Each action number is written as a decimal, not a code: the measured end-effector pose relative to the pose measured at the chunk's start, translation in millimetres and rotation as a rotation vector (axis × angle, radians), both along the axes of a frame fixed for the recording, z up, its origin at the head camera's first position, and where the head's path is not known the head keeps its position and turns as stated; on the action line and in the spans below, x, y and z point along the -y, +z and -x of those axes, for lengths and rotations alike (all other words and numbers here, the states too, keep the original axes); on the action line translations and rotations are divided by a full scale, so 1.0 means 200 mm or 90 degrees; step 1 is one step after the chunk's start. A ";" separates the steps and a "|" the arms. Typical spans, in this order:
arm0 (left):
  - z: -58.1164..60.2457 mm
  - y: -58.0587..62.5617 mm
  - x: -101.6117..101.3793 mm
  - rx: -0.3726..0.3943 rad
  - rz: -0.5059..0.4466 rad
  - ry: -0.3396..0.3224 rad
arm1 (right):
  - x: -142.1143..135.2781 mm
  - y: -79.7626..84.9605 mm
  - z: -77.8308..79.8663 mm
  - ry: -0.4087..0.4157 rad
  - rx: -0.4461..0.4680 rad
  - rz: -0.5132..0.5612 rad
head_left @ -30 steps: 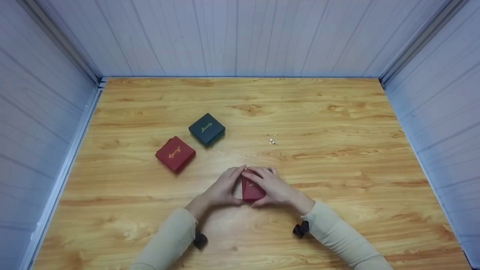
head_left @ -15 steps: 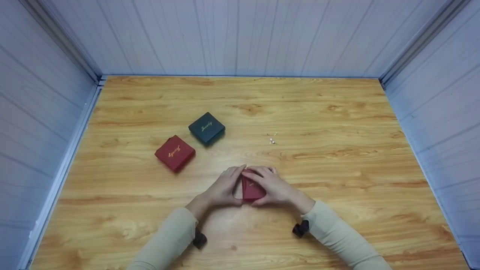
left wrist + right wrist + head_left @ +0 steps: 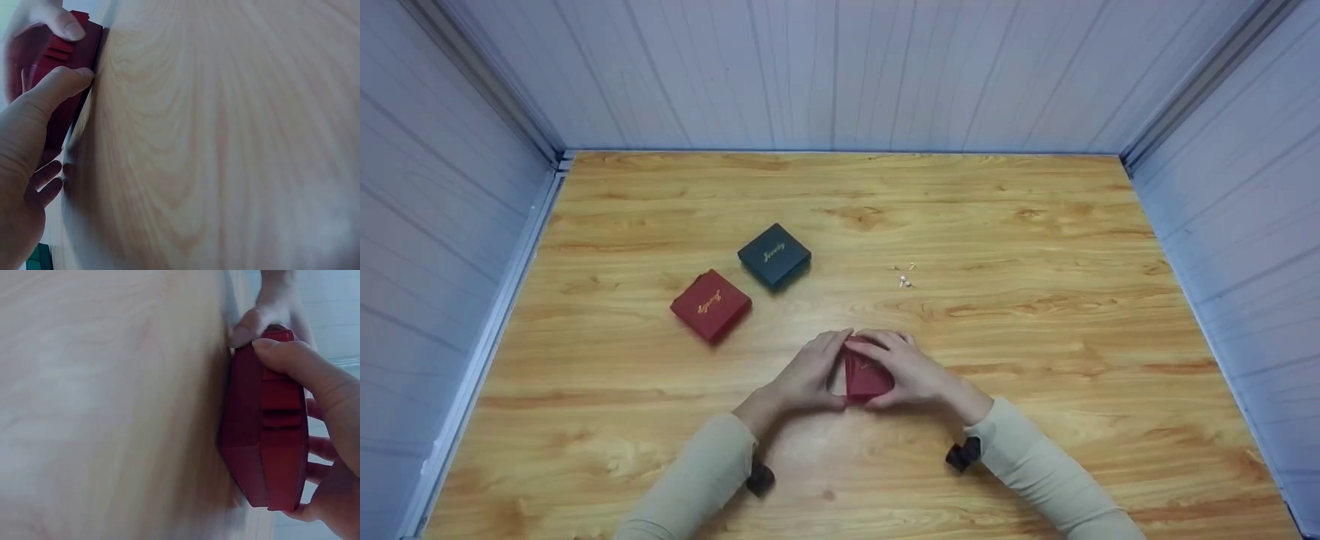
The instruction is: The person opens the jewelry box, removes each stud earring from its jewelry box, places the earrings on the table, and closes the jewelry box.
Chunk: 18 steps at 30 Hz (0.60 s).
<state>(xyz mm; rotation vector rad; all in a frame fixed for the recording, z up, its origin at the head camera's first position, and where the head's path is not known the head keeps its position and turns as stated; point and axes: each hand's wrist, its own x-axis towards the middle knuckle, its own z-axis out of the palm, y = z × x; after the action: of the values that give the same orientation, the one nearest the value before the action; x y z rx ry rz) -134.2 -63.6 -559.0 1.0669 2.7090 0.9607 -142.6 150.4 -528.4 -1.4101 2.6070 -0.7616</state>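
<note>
A small red jewelry box [image 3: 866, 379] rests on the table in front of me, with gold lettering on its lid partly covered. My left hand [image 3: 807, 375] holds it at the left end, thumb [image 3: 62, 84] on the near side and fingers reaching round to the far side. From the right, my right hand [image 3: 911, 373] grips the same box, with its thumb [image 3: 292, 360] on the near side. The lid's front edge shows in the right wrist view, and the lid looks closed or nearly so. What lies inside is hidden.
A second red jewelry box [image 3: 711, 306] lies left of my hands, with a dark green jewelry box [image 3: 775, 256] beyond it. Several tiny white and metallic pieces, like pearl ear studs [image 3: 905, 282], lie beyond my right hand. Panelled walls [image 3: 840, 75] border the wooden table [image 3: 1035, 300].
</note>
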 end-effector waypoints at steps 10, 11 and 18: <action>0.01 -0.01 -0.02 -0.015 0.002 0.002 | -0.02 0.00 0.00 -0.008 -0.001 -0.005; 0.01 -0.01 -0.02 -0.013 0.000 0.002 | -0.02 0.00 0.00 -0.009 -0.002 0.002; 0.00 -0.02 0.00 0.001 -0.028 0.017 | -0.02 0.03 0.01 -0.010 -0.015 0.055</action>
<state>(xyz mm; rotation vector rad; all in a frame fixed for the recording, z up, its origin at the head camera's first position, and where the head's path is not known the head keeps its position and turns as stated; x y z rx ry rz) -134.8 -63.7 -562.2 1.0394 2.7190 1.0305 -143.6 154.8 -523.0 -1.4297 2.6358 -0.8764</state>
